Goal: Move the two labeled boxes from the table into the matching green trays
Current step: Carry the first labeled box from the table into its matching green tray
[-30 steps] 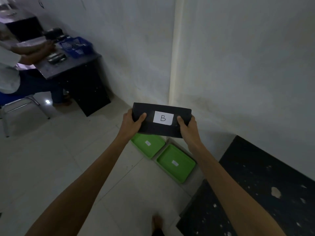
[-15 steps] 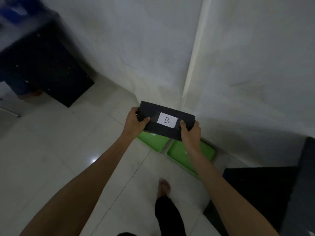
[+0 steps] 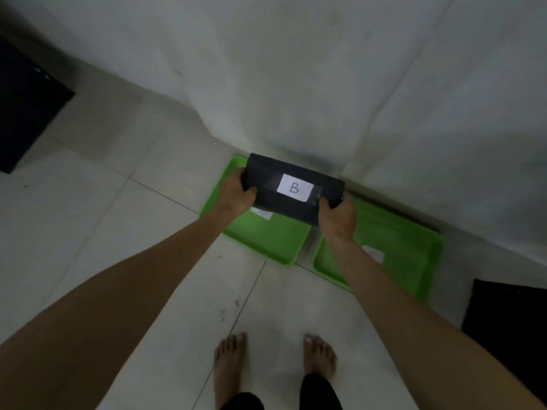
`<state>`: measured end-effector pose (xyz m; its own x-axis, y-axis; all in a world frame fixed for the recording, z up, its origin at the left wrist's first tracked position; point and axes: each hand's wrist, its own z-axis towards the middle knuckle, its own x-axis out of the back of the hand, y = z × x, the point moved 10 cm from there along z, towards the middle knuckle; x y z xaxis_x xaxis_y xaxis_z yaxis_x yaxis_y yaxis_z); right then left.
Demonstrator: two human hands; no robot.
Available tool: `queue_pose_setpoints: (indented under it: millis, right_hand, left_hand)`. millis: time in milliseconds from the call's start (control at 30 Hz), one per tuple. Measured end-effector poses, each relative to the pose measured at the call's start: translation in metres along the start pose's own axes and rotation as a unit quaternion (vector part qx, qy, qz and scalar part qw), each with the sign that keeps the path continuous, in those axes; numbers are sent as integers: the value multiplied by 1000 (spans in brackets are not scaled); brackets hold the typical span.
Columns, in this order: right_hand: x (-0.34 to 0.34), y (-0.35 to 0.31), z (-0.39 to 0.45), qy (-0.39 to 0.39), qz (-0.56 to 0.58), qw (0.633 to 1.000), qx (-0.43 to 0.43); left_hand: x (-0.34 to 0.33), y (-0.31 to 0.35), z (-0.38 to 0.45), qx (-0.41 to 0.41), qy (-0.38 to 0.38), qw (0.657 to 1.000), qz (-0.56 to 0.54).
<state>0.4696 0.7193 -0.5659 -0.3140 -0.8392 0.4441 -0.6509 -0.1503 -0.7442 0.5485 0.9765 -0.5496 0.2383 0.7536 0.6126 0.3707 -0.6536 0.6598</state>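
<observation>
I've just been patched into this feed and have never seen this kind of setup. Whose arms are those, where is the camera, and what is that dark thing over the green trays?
There is no machine here. The single picture comes from a wide-angle camera on a person's head, looking down past their arms to their bare feet on a tiled floor. The left hand and right hand each grip one end of a black box with a white paper label reading B. It is held above two green trays on the floor by the wall: the left tray and the right tray. Each tray has a small white label inside, too blurred or covered to read.
</observation>
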Motion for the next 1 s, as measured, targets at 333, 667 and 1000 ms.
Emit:
queue_pose_setpoints:
  millis: [333, 667, 1000]
  right_hand:
    - [-106, 122, 88, -16, -64, 996, -57]
    - [-123, 125, 111, -37, -58, 997, -39]
    - [-86, 62, 66, -69, -155, 985, 31]
  left_hand:
    - [-96, -114, 120, 35, -42, 998, -21]
    - [-115, -127, 141, 22, -68, 997, -39]
    - [-89, -53, 90, -56, -101, 990, 77]
